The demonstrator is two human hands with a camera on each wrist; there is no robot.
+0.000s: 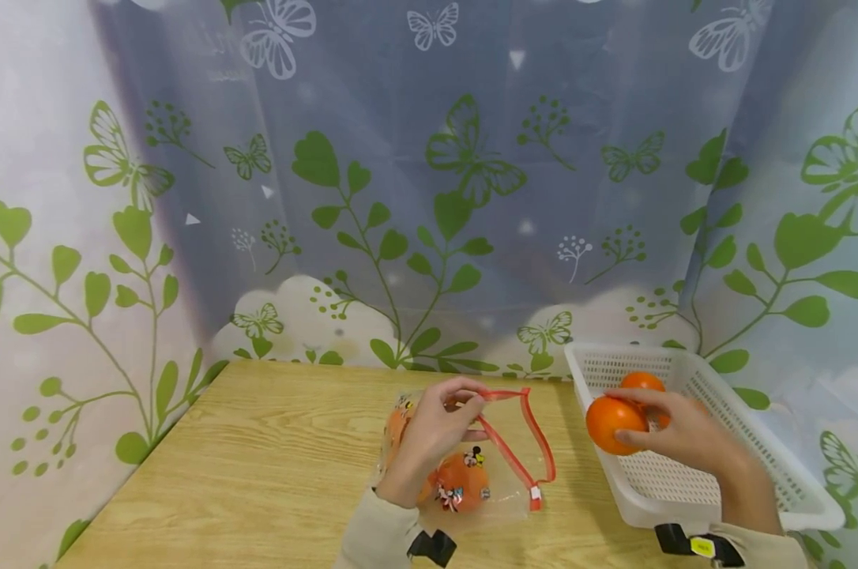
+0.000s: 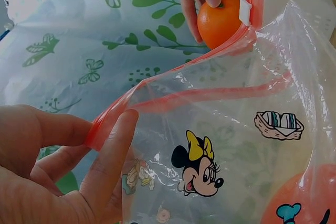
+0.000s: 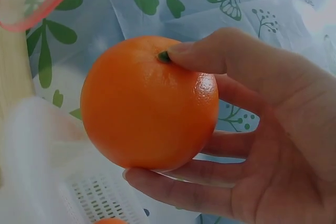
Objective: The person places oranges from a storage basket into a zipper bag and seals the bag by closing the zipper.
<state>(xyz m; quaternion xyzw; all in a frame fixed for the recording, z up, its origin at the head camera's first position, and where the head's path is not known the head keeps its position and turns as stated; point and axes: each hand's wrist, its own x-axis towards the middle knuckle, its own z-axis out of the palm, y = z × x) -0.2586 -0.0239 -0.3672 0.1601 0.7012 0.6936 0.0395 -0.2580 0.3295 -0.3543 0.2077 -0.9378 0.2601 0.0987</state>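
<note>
My right hand [image 1: 692, 435] grips an orange [image 1: 615, 425] with a small green stem spot, thumb at the top and fingers beneath, as the right wrist view shows. The fruit is over the left rim of the white basket. With thumb and fingers, my left hand [image 1: 439, 427] pinches the red zip edge of a clear plastic bag [image 2: 231, 124] printed with cartoon figures. The bag's mouth gapes toward the right, and a white slider [image 2: 244, 12] sits at one end of the zip. Inside the bag lie orange fruits [image 1: 463, 480], partly hidden by the left hand.
The white perforated basket [image 1: 756, 431] stands at the table's right side, with another orange [image 1: 642, 384] inside; my right hand hides part of its contents. A wooden table [image 1: 258, 458] lies below. Behind it hangs a leaf-and-butterfly printed cloth [image 1: 415, 237].
</note>
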